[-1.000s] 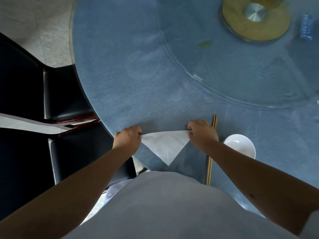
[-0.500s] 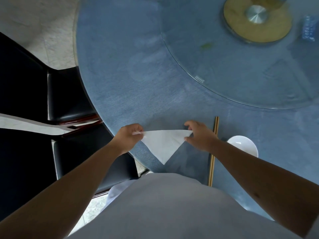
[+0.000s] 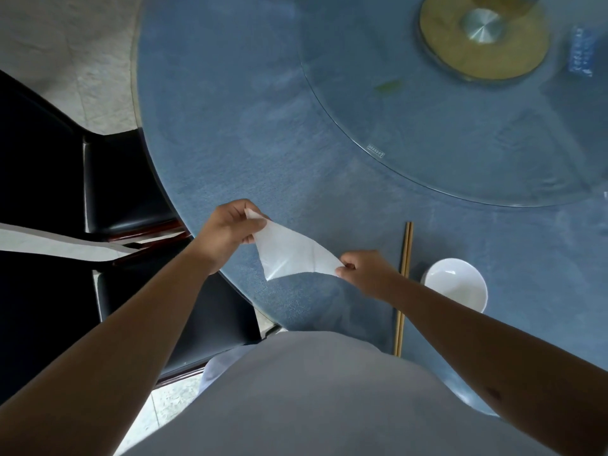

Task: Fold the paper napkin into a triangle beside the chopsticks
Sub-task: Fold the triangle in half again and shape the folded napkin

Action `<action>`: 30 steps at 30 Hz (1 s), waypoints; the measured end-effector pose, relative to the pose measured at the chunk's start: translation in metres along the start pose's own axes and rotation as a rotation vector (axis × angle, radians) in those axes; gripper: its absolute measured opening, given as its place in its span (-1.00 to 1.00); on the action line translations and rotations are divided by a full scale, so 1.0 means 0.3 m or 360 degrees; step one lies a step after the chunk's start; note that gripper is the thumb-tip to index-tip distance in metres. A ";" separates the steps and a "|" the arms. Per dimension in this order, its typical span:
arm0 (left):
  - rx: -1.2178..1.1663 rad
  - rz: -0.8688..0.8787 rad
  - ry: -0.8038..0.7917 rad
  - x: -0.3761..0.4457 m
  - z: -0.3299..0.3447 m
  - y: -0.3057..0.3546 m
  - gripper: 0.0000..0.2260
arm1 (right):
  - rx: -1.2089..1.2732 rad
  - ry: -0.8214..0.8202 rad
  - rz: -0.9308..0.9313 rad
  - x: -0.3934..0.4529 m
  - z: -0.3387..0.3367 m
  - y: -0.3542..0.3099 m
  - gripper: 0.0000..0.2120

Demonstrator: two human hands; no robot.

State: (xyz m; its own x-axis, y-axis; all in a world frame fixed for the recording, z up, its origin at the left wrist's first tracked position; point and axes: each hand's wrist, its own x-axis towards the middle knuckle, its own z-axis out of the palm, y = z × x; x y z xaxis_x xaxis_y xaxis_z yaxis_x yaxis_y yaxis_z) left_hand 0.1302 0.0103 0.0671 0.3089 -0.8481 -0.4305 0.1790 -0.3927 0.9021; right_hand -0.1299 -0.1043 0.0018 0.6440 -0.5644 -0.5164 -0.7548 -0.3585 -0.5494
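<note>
A white paper napkin [image 3: 289, 255], folded into a triangle, hangs lifted above the blue table [image 3: 250, 143]. My left hand [image 3: 227, 232] pinches its upper left corner. My right hand [image 3: 365, 271] pinches its lower right corner. The napkin's third corner points down and left and casts a shadow on the cloth. A pair of wooden chopsticks [image 3: 405, 274] lies straight on the table just right of my right hand, partly crossed by my right forearm.
A small white bowl [image 3: 457, 284] sits right of the chopsticks. A glass turntable [image 3: 427, 133] with a gold hub [image 3: 483, 37] fills the far right of the table. Black chairs [image 3: 108, 189] stand at the left edge. My grey shirt covers the near rim.
The napkin was flat on the table with its long edge level. Both hands have lifted it and turned it, the left corner rising and the right corner dropping toward me.
</note>
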 end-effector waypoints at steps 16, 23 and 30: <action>0.1153 -0.0082 0.0154 0.338 0.248 -0.076 -0.86 | 0.0769 -0.0196 0.0507 -0.150 0.138 0.027 -0.73; 0.1313 -0.0052 -0.0028 0.365 0.270 -0.094 -0.74 | 0.0463 -0.0154 0.0501 -0.152 0.128 0.014 -0.82; 0.1746 0.0242 -0.0088 0.150 0.191 -0.185 -0.58 | 0.0642 0.0063 0.0343 -0.133 0.116 0.019 -0.53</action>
State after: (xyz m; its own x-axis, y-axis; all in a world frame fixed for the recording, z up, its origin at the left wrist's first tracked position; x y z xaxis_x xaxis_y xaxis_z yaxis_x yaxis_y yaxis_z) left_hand 0.0806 -0.0264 -0.0005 0.2105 -0.9181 -0.3358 -0.7901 -0.3621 0.4946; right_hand -0.1556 -0.0580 -0.0037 0.4666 -0.6249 -0.6259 -0.7570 0.0840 -0.6481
